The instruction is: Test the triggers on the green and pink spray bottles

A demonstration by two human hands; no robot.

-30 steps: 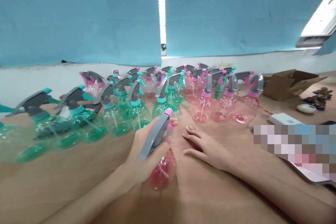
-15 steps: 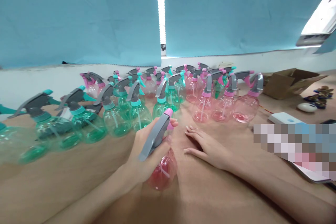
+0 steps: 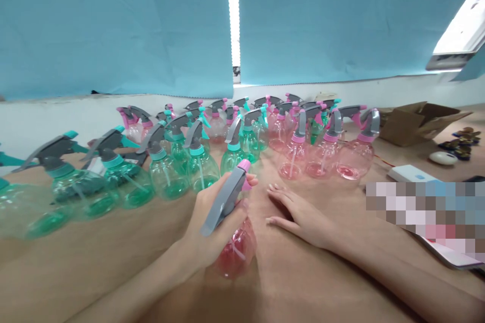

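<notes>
My left hand (image 3: pixel 212 222) is wrapped round the neck of a pink spray bottle (image 3: pixel 237 250) with a grey and pink trigger head. The bottle stands near the table's front, its nozzle pointing away from me, and its neck is hidden by my fingers. To the right of it, my right hand (image 3: pixel 297 214) rests on the table with fingers stretched out, holding nothing. Just beyond my left hand is a green spray bottle (image 3: pixel 202 166), one of several in a row to the left. A pink spray bottle (image 3: pixel 293 159) stands beyond my right hand.
More pink and green bottles crowd the back of the wooden table (image 3: pixel 303 282). At right are an open cardboard box (image 3: pixel 405 123), a white computer mouse (image 3: pixel 443 158), a white box (image 3: pixel 415 174) and a pixelated flat item. Blue curtains (image 3: pixel 113 25) hang behind.
Almost nothing differs. The whole view has shifted down very slightly; both hands and the held bottle keep their places.
</notes>
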